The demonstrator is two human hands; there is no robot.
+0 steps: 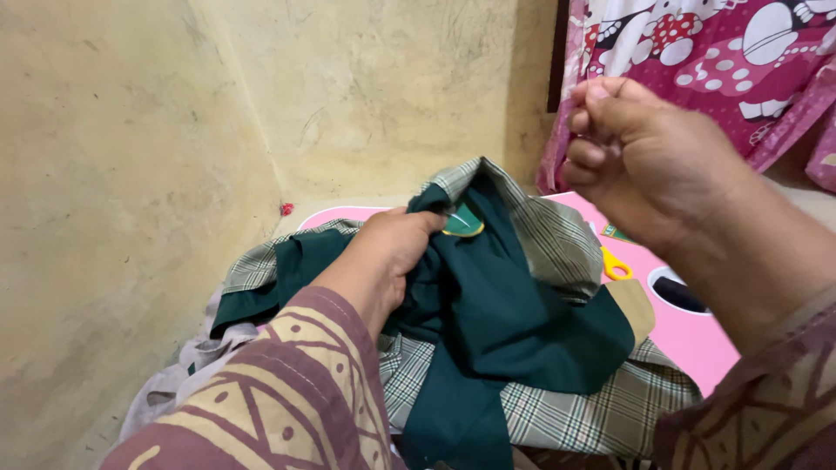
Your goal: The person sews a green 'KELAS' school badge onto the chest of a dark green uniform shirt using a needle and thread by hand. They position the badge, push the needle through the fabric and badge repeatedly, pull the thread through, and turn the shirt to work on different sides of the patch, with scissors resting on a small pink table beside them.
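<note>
1 wall (131,174), plaster, stained, at far left, bounding the work area. 1 red scrap (286,209) at the wall's foot, apart from the work. 1 pale cloth (187,370) bunched at lower left, under the garment's edge. 1 left sleeve (287,392), maroon with tan pattern. 1 left hand (387,252), fingers closed in a firm pinch on a fold of the garment, just beside the badge, judged to hold that spot taut and raised. 1 garment (505,322), dark green panels over grey-green check, heaped on the table, centre of view. 1 badge (463,223), green with yellow edge, sewn or being sewn near the top fold; which, cannot tell. 1 right hand (640,161), lifted well above the garment, fingers curled tight with thumb against forefinger as if pinching something thin; no needle or thread can be made out. 1 scissors (616,264), yellow handle only showing, blades hidden under the check cloth, near the right hand. 1 table (697,335), pink, with 1 dark oval recess (677,294). 1 curtain (723,61), magenta, cartoon print, upper right.
</note>
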